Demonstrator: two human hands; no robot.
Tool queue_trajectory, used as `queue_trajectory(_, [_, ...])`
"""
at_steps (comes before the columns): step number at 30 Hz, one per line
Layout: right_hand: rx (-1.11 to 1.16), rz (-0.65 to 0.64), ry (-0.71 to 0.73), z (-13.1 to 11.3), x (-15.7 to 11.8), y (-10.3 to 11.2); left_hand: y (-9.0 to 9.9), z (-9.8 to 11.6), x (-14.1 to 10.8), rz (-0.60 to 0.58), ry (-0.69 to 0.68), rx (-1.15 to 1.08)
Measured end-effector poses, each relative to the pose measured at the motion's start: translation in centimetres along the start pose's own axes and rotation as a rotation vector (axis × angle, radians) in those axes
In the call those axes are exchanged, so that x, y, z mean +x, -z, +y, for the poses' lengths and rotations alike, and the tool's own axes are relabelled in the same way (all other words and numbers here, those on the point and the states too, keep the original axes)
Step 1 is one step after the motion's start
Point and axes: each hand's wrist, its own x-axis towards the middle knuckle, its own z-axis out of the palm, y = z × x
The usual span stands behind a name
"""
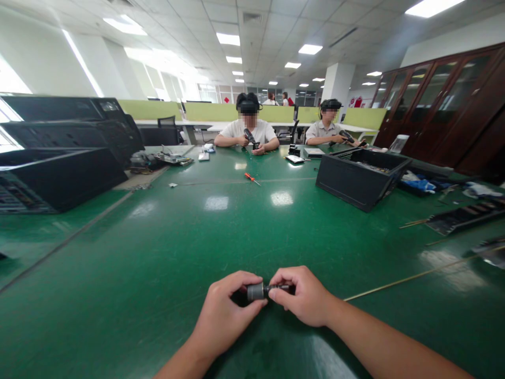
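Low in the middle of the head view, my left hand (231, 310) is closed round a short grey metal cylinder (255, 292), thumb below and fingers above. A thin dark shaft sticks out of the cylinder's right end. My right hand (302, 295) pinches this shaft between thumb and fingers, close beside the cylinder. Both hands are just above the green table (177, 252). The far end of the shaft is partly hidden by my right fingers.
An orange screwdriver (249, 177) lies mid-table. Black computer cases stand at the left (71, 179) and right (359, 179). A thin rod (402, 279) lies at the right. Across the table sit two people, each with a dark tool. Parts lie near the left case.
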Motion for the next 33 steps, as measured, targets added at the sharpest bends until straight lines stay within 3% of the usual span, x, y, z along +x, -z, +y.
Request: queue_trajectory(33, [0.008, 0.033, -0.011, 0.18, -0.14, -0.13, 0.02, -0.34, 0.03, 0.033, -0.029, -0.012])
